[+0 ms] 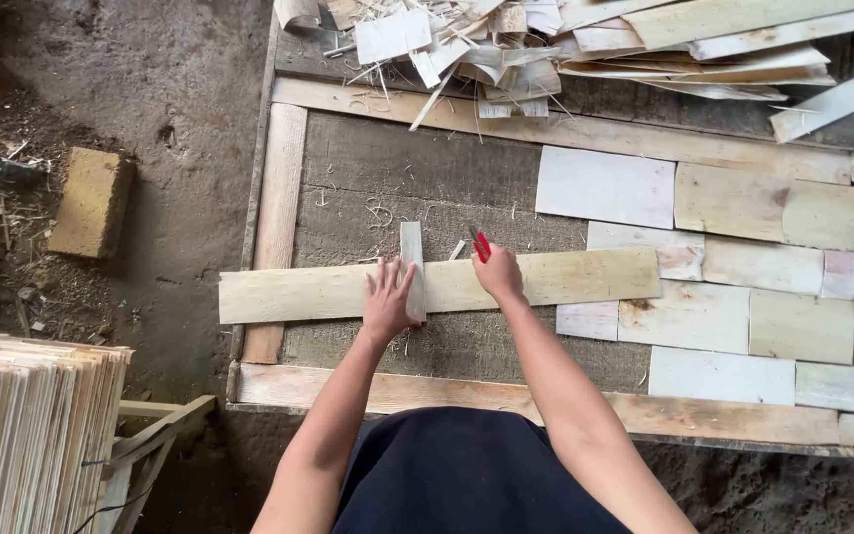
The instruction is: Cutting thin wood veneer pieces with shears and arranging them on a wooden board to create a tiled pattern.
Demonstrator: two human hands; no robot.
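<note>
A long pale wooden strip (298, 293) lies crosswise on a dark workbench (368, 168). A short narrow wood piece (412, 259) stands across the strip. My left hand (388, 297) lies flat with fingers spread, pressing on that short piece and the strip. My right hand (498, 271) is closed around a red-handled knife (481, 245), its tip touching the strip's far edge just right of the short piece.
Pale veneer sheets (724, 287) are laid like tiles over the bench's right half. Wood scraps and shavings (546, 44) pile at the far edge. A stack of thin sheets (32, 425) stands at lower left, and a block (89, 201) lies on the dirt floor.
</note>
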